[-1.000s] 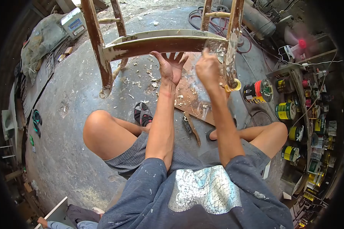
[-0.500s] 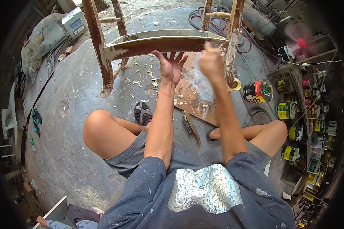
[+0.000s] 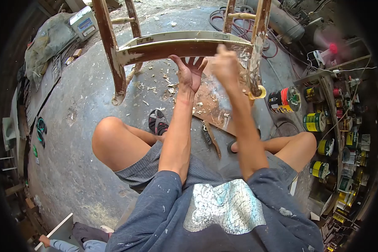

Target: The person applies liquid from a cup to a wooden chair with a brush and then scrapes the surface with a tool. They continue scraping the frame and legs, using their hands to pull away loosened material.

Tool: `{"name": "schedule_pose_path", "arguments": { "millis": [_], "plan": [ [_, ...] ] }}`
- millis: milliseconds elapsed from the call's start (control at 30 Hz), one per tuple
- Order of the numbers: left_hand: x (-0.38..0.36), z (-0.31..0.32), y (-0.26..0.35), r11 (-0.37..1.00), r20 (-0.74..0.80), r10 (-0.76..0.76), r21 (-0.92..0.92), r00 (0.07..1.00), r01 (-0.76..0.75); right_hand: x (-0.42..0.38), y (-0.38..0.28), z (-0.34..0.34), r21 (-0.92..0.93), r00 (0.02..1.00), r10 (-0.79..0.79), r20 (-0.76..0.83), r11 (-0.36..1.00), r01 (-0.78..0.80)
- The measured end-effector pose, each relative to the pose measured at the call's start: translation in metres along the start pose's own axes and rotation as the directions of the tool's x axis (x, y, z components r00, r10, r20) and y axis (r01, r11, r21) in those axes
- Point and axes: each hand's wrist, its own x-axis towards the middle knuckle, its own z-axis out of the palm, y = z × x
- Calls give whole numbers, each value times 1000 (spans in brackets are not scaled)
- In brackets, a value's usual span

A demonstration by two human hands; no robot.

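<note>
An upturned or raised wooden chair frame (image 3: pixel 155 52) with worn brown finish stands before me, its legs reaching out of view. My left hand (image 3: pixel 190 75), palm toward me, is at the lower edge of its curved rail. The thumb overlaps the front and the spread fingers pass behind, their tips hidden. Farther right, my right hand (image 3: pixel 226 65) is closed in a fist in front of the rail, blurred by motion. Whatever it holds cannot be made out. A wooden-handled brush (image 3: pixel 211 139) lies on the floor between my legs.
Pale shavings litter the floor and a brown board (image 3: pixel 216 107). Right of the frame stand a can (image 3: pixel 284 100) and shelves crowded with more cans (image 3: pixel 314 122). A fan (image 3: pixel 332 48) spins at upper right near coiled hoses (image 3: pixel 222 19). Another person's hand (image 3: pixel 44 240) shows at lower left.
My right hand has shifted left along the rail, still in a fist. My left hand keeps its place at the rail, and the view has moved slightly.
</note>
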Motion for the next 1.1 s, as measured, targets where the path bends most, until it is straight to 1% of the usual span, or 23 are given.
{"name": "schedule_pose_path", "arguments": {
  "millis": [33,67,100,167,233,267,300,367,400,467,533,567,667,700,733,767,833,867,900,967,1000,1033,1100],
  "plan": [
    [6,-21,-5,988,90,-97,-110,991,106,-7,-30,24,20,996,-13,-84,1000,15],
    [22,-55,-17,953,196,-181,-208,964,221,-16,-49,31,54,991,-29,-127,998,36],
    [20,-47,-13,965,187,-161,-176,969,195,-20,-60,31,86,983,-51,-176,994,67],
    [14,-31,-5,984,167,-122,-108,978,142,-15,-47,30,135,986,-112,-123,982,128],
    [8,-6,-4,995,58,95,36,994,-97,-18,-31,6,138,983,-128,-129,980,146],
    [6,-5,-2,1000,52,20,-21,998,-19,-12,-9,5,56,974,-120,-191,990,132],
    [5,-7,-3,1000,47,10,-30,999,-8,-11,5,-13,22,969,-170,-179,984,176],
    [4,-8,0,999,41,-11,-38,999,13,4,39,-21,34,989,25,-147,999,-20],
    [3,-5,0,1000,28,-1,-11,1000,1,4,35,-21,54,995,46,-83,998,-42],
    [8,-8,-4,1000,37,13,-22,999,-12,1,12,-17,93,995,88,50,991,-92],
    [8,-8,-5,1000,40,24,-9,999,-24,-11,-18,34,46,989,-49,-136,997,55],
    [10,-5,-3,999,47,36,2,998,-36,-12,-26,47,10,964,-123,-236,992,129],
    [9,-3,-1,997,43,72,25,997,-73,-12,-18,31,52,949,-254,-186,962,267],
    [10,-3,-1,996,42,81,28,996,-82,-16,-17,10,61,969,-173,-176,981,186],
    [10,-7,-1,1000,1,15,-3,1000,-15,-12,-5,-6,80,978,-122,-170,987,137],
    [9,-6,-1,1000,1,14,-10,1000,-14,-11,13,-19,97,985,-70,-157,992,86],
    [7,-5,-1,1000,1,8,-15,1000,-8,0,47,-32,131,982,45,-184,991,-21],
    [8,-5,-1,1000,15,-4,-18,1000,4,4,57,-32,-2,977,1,-213,1000,-1],
    [8,-4,-2,1000,6,-1,-17,1000,2,2,52,-28,13,987,-9,-160,1000,12],
    [7,-1,-1,1000,-17,6,-9,1000,-6,-10,20,-8,52,998,-32,-49,998,35],
    [17,-22,-7,996,7,-64,-67,998,65,-18,-2,7,96,998,-6,-57,995,11],
    [38,-60,-18,983,39,-136,-123,990,140,-25,-21,20,140,997,24,-70,990,-14],
    [45,-65,-21,982,55,-136,-121,989,142,-29,-29,38,71,973,-173,-150,980,185]
  ]
}}
